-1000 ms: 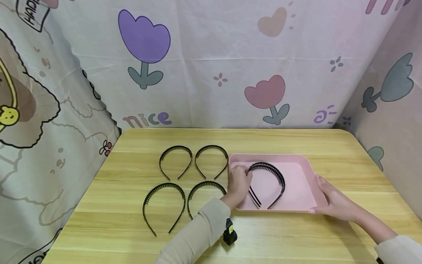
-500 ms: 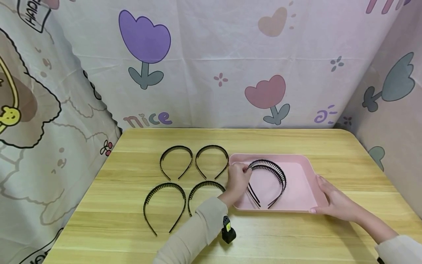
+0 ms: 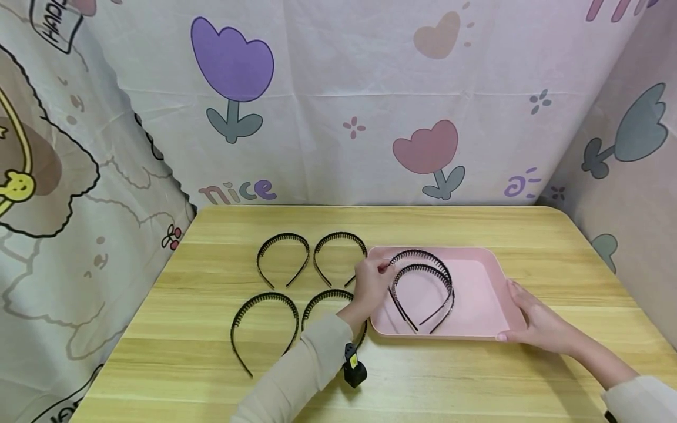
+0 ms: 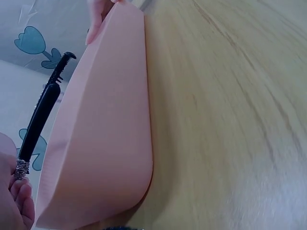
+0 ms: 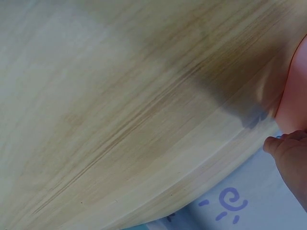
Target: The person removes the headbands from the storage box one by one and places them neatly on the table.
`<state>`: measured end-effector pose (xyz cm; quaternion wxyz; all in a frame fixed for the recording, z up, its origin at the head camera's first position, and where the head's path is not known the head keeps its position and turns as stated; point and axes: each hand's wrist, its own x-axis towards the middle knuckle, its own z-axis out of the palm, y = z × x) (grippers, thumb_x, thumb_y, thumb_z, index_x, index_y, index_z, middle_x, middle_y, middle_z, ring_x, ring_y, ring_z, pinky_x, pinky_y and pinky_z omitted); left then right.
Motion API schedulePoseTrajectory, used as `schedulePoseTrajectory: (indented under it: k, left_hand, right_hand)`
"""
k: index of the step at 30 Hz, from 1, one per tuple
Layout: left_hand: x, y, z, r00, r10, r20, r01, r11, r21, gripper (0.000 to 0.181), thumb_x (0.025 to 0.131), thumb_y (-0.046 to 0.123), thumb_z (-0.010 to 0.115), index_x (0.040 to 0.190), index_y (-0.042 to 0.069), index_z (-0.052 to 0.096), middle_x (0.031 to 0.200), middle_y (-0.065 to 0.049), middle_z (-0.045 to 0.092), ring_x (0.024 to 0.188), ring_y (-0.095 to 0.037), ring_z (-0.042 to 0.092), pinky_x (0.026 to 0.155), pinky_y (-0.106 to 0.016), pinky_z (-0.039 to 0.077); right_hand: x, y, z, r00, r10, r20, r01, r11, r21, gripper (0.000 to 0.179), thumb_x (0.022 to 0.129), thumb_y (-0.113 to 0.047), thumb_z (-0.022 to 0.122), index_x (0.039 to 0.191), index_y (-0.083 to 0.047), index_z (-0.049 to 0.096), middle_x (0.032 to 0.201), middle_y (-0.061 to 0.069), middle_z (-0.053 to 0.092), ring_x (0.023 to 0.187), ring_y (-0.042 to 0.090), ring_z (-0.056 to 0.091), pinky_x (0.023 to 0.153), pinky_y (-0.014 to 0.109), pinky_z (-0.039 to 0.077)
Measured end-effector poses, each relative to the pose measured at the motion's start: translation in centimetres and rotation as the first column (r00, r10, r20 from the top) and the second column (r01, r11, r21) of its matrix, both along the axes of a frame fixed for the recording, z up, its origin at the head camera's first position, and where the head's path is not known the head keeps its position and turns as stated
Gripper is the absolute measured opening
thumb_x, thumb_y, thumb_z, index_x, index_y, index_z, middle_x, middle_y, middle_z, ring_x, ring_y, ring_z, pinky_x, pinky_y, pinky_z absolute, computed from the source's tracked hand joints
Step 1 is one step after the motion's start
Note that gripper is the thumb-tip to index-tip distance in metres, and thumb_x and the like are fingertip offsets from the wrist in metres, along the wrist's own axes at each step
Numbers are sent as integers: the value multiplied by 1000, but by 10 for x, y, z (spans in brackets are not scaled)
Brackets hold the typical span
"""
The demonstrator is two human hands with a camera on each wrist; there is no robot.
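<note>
In the head view, my left hand point(image 3: 370, 286) pinches one side of a black toothed headband point(image 3: 418, 252) over the left part of a pink tray point(image 3: 478, 294). A sparkly band wraps the held headband point(image 4: 38, 122) by my fingertips in the left wrist view. Another black headband point(image 3: 423, 267) is in the tray, overlapped by the held one. My right hand point(image 3: 547, 323) grips the tray at its right end and near corner; the right wrist view shows only part of this hand point(image 5: 292, 155) at the tray's edge point(image 5: 293, 108).
Left of the tray, several more black headbands lie on the wooden table point(image 3: 455, 382), among them a far-left one point(image 3: 282, 236) and a near-left one point(image 3: 264, 296). My left sleeve point(image 3: 301, 367) partly covers the near ones. A patterned cloth point(image 3: 328, 70) hangs behind the table.
My left hand has shifted left and slightly up with its headband, so the two headbands, nearly overlapping before, now show apart. My right hand and the tray have stayed put.
</note>
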<state>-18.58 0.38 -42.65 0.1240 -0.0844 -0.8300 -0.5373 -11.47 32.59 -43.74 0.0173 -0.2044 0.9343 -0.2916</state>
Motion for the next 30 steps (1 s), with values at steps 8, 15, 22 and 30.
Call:
schedulePoseTrajectory:
  k: [8,15,22,30]
  left_hand:
    - [-5,-15,2,997,26,-71,-29,999,-36,19,77,-3,66,59,0,61,60,-8,55,57,-7,41,53,-14,38]
    - [-8,-27,2,997,44,-68,-48,997,-52,6,78,-1,68,77,-4,72,70,-15,67,61,-13,56,54,-14,46]
    - [-11,-43,5,994,70,-85,-74,996,-47,7,77,-1,68,82,-5,72,73,-17,70,62,-21,63,55,-18,50]
    - [-15,-65,5,993,105,-55,-107,994,-19,9,78,0,69,83,-6,71,75,-20,70,64,-23,64,57,-21,52]
  right_hand:
    - [-3,-1,2,1000,11,-5,-11,1000,-1,110,68,-24,81,140,18,10,140,45,15,140,38,3,95,-6,-4]
    - [-2,-1,3,1000,5,9,-5,1000,-2,109,67,-23,81,139,19,10,140,45,14,136,50,7,95,-7,-4]
    - [-1,-2,3,1000,-2,11,2,1000,4,110,68,-26,81,139,19,10,141,45,15,139,44,4,95,-7,-4]
    - [-1,-2,4,1000,1,1,-1,1000,7,110,68,-26,81,140,18,10,141,45,15,138,48,5,95,-6,-5]
